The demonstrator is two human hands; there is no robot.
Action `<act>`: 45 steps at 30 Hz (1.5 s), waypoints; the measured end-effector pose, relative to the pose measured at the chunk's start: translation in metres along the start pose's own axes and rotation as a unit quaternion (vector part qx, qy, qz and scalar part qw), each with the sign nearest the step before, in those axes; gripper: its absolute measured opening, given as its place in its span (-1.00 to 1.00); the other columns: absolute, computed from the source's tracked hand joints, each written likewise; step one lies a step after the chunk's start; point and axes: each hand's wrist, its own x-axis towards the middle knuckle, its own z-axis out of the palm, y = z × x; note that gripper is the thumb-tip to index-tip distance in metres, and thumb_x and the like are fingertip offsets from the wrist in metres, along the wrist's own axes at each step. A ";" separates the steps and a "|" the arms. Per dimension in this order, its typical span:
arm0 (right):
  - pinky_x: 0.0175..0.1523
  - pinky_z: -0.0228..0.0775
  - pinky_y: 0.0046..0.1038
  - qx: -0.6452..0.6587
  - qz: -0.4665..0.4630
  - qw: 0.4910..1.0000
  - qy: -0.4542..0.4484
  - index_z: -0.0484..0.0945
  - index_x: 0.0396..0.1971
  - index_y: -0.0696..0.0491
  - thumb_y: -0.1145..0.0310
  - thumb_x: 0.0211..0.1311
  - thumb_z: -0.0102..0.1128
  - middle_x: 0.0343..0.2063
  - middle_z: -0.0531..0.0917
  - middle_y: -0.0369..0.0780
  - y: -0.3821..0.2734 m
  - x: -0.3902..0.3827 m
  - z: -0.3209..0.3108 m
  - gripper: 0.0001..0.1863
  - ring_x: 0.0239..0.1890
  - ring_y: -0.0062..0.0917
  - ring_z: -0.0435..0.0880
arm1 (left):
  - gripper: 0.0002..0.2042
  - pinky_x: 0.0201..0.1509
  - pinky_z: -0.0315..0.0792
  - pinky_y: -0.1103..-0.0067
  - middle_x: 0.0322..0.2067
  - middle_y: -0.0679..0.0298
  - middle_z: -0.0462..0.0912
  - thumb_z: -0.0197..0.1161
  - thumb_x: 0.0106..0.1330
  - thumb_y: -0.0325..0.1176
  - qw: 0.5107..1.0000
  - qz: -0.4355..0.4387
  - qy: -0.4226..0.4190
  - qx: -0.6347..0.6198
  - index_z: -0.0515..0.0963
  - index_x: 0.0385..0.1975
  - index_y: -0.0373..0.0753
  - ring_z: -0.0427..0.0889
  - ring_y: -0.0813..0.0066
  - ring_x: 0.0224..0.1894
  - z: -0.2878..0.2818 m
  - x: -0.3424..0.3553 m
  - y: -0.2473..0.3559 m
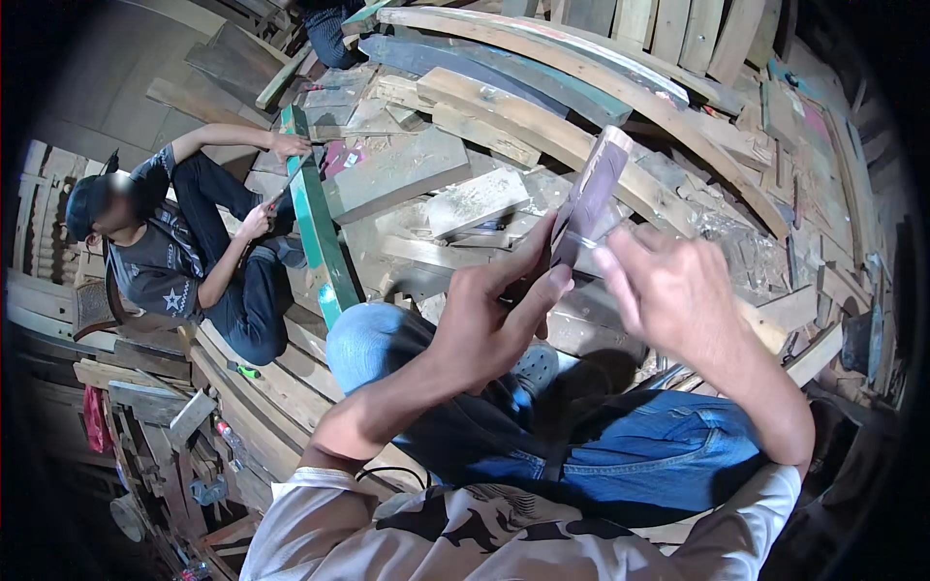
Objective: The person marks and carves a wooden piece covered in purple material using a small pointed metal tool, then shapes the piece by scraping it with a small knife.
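My left hand [504,310] grips a narrow wooden piece [601,165] with purplish faces and a pale top end, held upright and tilted above my knees. My right hand [668,290] is closed around a small pale, shiny tool [587,242] that touches the piece's side; its exact shape is hidden by fingers and glare. Below both hands are my jeans-clad legs [639,455] and a grey clog [535,373].
A co-worker [155,261] sits at left, both hands on a thin tool at a long green beam [323,252]. Planks and offcuts [475,208] surround us, with curved boards [542,39] behind. A green-handled tool [247,371] lies on boards at lower left.
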 end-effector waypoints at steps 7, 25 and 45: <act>-0.57 0.48 -0.23 0.007 0.001 1.000 -0.006 0.53 -0.43 0.10 0.17 0.36 0.13 -0.66 0.58 -0.12 -0.001 -0.001 -0.002 -0.70 -0.65 -0.21 0.65 | -0.46 -0.47 0.40 0.69 -0.49 0.37 0.56 0.17 0.46 -0.32 0.999 0.011 -0.013 0.029 0.23 0.38 -0.33 0.47 0.74 -0.55 -0.002 0.001 -0.003; -0.59 0.47 -0.25 -0.017 0.008 1.000 -0.003 0.52 -0.44 0.10 0.19 0.35 0.14 -0.64 0.58 -0.11 -0.001 -0.001 -0.002 -0.72 -0.66 -0.23 0.65 | -0.45 -0.44 0.38 0.73 -0.38 0.38 0.57 0.16 0.47 -0.33 1.000 -0.006 -0.013 0.010 0.20 0.40 -0.33 0.43 0.76 -0.52 -0.002 -0.001 -0.003; -0.57 0.51 -0.26 -0.040 0.022 0.999 -0.009 0.54 -0.42 0.10 0.18 0.35 0.14 -0.65 0.60 -0.11 -0.004 0.000 -0.005 -0.72 -0.66 -0.25 0.66 | -0.50 -0.50 0.42 0.65 -0.59 0.39 0.51 0.20 0.43 -0.36 0.999 0.037 -0.003 0.018 0.31 0.33 -0.33 0.48 0.76 -0.57 -0.002 0.000 -0.008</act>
